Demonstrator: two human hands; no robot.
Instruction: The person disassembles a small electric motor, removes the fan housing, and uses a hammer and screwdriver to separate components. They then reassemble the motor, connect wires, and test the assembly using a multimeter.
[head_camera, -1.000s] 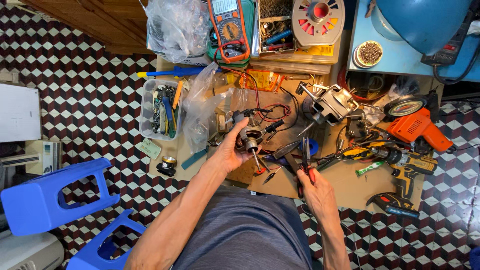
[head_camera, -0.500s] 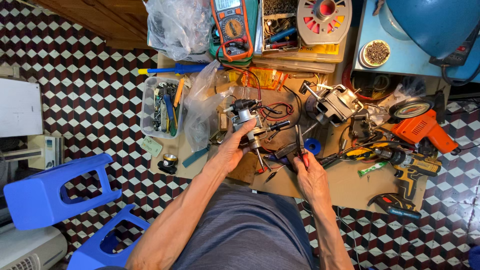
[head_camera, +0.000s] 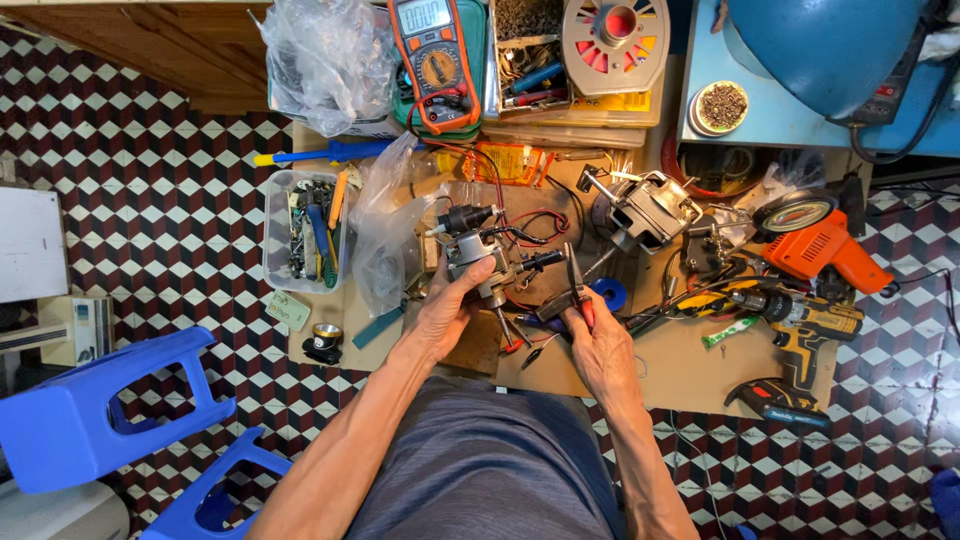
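Nearest you, two blue plastic stools stand on the checkered floor at the near left. Your left hand wraps around a small grey electric motor with black and red wires, lifted just above the cardboard work surface. Your right hand closes around red-handled pliers, their nose pointing at the motor's right side. Right of your hands: a yellow and black cordless drill, with an orange power tool just beyond it. Left of the motor: a clear plastic box of small tools. Farther off: a second motor assembly, then an orange multimeter and a crumpled plastic bag at the far edge.
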